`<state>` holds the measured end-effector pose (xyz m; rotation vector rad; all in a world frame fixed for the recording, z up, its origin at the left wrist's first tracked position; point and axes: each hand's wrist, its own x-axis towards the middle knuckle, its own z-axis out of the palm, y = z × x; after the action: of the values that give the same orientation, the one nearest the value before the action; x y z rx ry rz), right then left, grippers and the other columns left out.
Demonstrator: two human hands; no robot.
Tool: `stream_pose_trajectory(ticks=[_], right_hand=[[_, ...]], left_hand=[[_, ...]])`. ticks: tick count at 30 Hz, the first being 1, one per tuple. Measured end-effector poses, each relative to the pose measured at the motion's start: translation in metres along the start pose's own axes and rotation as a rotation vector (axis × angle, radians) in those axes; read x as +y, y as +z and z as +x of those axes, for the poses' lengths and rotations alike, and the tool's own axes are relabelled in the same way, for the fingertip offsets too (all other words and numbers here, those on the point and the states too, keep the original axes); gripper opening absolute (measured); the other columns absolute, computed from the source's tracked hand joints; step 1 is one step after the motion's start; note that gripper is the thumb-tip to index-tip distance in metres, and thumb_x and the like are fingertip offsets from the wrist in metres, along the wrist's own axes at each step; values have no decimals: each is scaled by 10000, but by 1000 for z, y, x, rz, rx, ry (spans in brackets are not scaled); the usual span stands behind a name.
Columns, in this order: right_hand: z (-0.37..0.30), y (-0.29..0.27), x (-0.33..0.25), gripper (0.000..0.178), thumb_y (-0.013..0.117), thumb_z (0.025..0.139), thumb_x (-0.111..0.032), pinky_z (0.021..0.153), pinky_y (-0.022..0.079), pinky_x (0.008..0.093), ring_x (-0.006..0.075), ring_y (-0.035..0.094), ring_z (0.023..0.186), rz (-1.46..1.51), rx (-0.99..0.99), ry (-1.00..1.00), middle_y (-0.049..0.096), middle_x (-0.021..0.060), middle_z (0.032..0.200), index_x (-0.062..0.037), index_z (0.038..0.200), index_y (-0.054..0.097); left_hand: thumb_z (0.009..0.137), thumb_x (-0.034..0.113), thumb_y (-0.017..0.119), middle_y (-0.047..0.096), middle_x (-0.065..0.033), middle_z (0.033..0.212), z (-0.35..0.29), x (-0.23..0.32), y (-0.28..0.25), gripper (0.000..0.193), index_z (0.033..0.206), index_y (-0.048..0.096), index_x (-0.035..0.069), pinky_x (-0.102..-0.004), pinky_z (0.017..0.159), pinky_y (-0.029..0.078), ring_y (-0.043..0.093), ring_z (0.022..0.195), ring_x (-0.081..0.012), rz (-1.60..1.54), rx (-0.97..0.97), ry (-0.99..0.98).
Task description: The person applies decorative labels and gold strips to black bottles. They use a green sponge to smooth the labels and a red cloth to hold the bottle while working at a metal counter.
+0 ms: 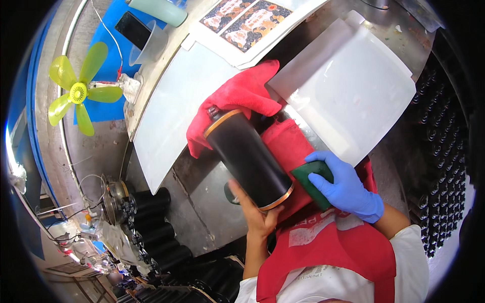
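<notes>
A black cylinder (248, 160) with copper-coloured bands at both ends lies tilted in front of me. My left hand (256, 214), bare, is closed around its near end, with the fingers partly hidden beneath. A dark knob (214, 112) shows at the far end, over a bunched red cloth (227, 98). Just right of the cylinder, my right hand (346, 189) in a blue glove grips a flat dark-green pad (314, 183) between thumb and fingers. The pad is above a red cloth (288, 144), close to the cylinder's near end; I cannot tell whether they touch.
A pale curved sheet (172, 111) is at the left and a whitish sheet (353, 86) at the right. Printed sheets (247, 22) lie at the back. A yellow-green fan (78, 92) stands left. Black cylinders (156, 227) line the lower left; several small dark pieces (439, 166) fill the right.
</notes>
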<state>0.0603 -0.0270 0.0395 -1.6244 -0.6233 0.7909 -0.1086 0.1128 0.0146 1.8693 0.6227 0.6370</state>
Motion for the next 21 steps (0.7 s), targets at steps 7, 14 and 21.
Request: stream_pose_trajectory(ticks=[7, 14, 21], right_hand=[[-8, 12, -32, 340, 611, 852, -166, 739, 513, 313, 270, 655, 862, -29, -141, -117, 625, 149, 980, -84, 1168, 515], [-3, 4, -5, 331, 610, 860, -174, 805, 483, 321, 260, 629, 935, -28, -69, -3, 614, 131, 1013, -80, 1159, 506], [-3, 4, -8, 318, 598, 861, -130, 811, 477, 306, 218, 610, 919, -18, -17, 20, 595, 137, 1027, -60, 1157, 504]], left_hand=[[612, 44, 782, 266, -275, 1430, 26, 38, 6, 1145, 1446, 1, -29, -387, 1052, 284, 377, 1265, -358, 715, -124, 245], [749, -33, 552, 416, -180, 1334, 2, -5, -4, 920, 1444, -51, -24, -317, 1004, 335, 504, 1124, -247, 118, -79, 85], [825, 7, 513, 213, -261, 1454, -42, -14, 10, 870, 1437, -105, -11, -367, 1095, 164, 257, 1348, -317, -48, 58, -23]])
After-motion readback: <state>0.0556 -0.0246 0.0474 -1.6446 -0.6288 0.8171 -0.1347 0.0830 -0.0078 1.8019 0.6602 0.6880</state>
